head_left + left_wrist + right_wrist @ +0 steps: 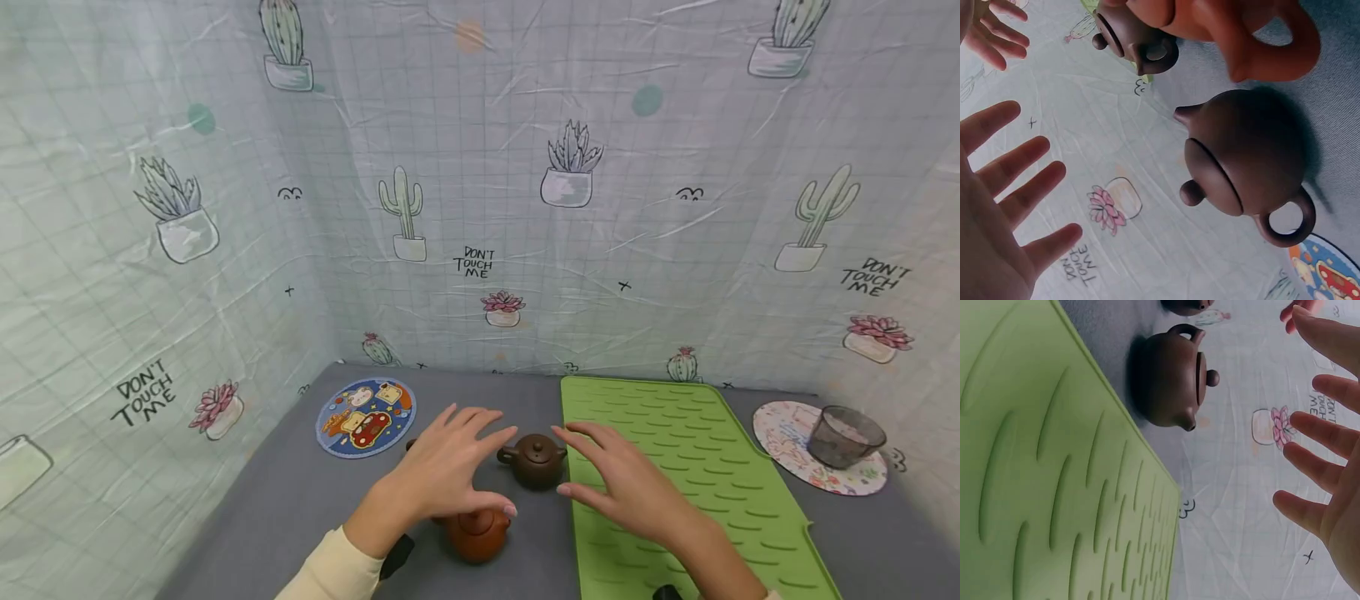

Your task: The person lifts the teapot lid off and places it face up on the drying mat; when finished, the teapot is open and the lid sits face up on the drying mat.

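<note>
Three small clay teapots stand on the grey tabletop (300,500). A dark brown teapot (534,460) sits between my two hands, beside the green mat's left edge. An orange-brown teapot (477,533) stands just below my left hand (450,471). The left hand hovers with its fingers spread and holds nothing. It hides most of a second dark brown teapot (1247,162), which the left wrist view shows beneath it. My right hand (622,487) is spread flat over the mat's left edge, empty, a little right of the first dark teapot (1169,378).
A ribbed green silicone mat (697,467) covers the right half of the table. A round blue cartoon coaster (366,415) lies at the back left. A smoky glass cup (846,435) stands on a white patterned coaster (780,433) at the far right. Cactus-print cloth walls (480,208) enclose three sides.
</note>
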{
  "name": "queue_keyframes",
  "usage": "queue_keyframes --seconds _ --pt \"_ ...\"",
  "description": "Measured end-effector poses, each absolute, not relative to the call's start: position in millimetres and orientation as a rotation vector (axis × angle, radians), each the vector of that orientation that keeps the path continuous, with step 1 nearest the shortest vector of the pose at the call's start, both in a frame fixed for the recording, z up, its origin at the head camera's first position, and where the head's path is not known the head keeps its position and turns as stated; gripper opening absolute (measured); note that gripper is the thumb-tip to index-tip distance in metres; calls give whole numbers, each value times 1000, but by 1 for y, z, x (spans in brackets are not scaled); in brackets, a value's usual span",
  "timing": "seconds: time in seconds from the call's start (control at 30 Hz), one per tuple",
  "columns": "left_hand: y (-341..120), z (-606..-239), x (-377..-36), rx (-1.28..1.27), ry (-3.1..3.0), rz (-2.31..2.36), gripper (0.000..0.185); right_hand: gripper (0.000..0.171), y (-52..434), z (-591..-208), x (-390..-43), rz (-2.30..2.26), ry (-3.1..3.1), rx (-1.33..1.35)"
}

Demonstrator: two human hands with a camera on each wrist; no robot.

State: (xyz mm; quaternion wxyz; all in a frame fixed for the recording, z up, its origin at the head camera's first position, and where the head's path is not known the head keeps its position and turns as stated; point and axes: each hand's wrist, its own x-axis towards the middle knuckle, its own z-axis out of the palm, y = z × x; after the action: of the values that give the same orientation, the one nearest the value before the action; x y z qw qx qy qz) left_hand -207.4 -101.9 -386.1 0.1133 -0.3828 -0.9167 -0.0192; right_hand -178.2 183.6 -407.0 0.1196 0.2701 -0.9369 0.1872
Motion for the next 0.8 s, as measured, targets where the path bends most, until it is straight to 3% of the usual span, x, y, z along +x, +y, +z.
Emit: queue_keyframes --seconds 0.8 --pt "-133 -405 -190 -975 -2592 -202 82 69 149 -413 -176 631 -2745 884"
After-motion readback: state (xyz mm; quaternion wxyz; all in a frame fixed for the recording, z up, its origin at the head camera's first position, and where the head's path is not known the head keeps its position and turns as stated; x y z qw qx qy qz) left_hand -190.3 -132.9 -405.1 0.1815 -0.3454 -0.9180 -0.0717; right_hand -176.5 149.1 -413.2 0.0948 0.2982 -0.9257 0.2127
